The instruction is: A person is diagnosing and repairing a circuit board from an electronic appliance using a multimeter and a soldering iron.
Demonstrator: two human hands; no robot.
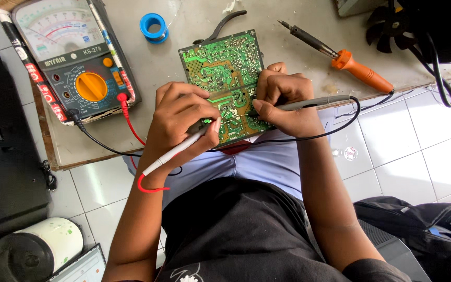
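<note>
A green circuit board [225, 68] lies solder side up on a low grey table [178, 52], overhanging its near edge. My left hand [181, 120] grips a grey test probe with a red lead [176, 151], its tip on the board's lower left part. My right hand [285, 102] holds a grey probe with a black lead [314, 102], tip pressed to the board's middle right. Both leads run to an analog multimeter [71, 57] with an orange dial at the table's left.
An orange-handled soldering iron [348, 60] lies at the table's right. A blue solder spool [153, 26] and black pliers [224, 25] sit behind the board. A black fan [387, 26] is at top right, a black bag [418, 219] and a white canister [37, 245] on the tiled floor.
</note>
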